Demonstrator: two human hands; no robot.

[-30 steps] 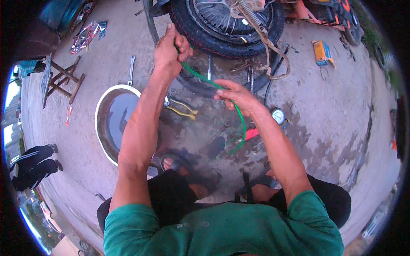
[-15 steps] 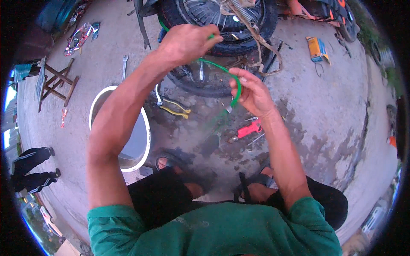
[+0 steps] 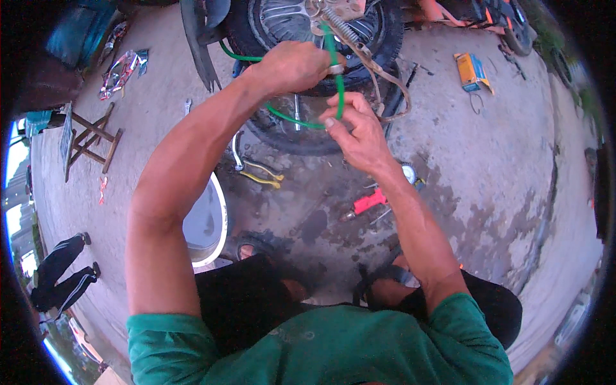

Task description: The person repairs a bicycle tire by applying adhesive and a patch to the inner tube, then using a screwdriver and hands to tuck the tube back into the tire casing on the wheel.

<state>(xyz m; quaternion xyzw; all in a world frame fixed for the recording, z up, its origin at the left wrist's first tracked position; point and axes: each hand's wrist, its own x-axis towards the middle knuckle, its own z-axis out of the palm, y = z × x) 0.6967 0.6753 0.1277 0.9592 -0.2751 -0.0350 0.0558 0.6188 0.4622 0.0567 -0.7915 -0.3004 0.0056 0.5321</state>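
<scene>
Folding stool (image 3: pixel 91 142) stands; white-rimmed basin (image 3: pixel 206 224), partly hidden; yellow-handled pliers (image 3: pixel 262 174) lie on ground; left hand (image 3: pixel 298 66), fist closed on green hose (image 3: pixel 340 96), which loops below wheel (image 3: pixel 285 24); right hand (image 3: pixel 360 131), half-curled, hose between thumb and fingers; red tool (image 3: pixel 367 203); yellow-and-blue box (image 3: pixel 472 72).

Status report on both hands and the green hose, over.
Left hand closed on green hose; right hand fingers curled at its loop. Hose overlaps wheel in view. Pliers on ground, apart from hands.
</scene>
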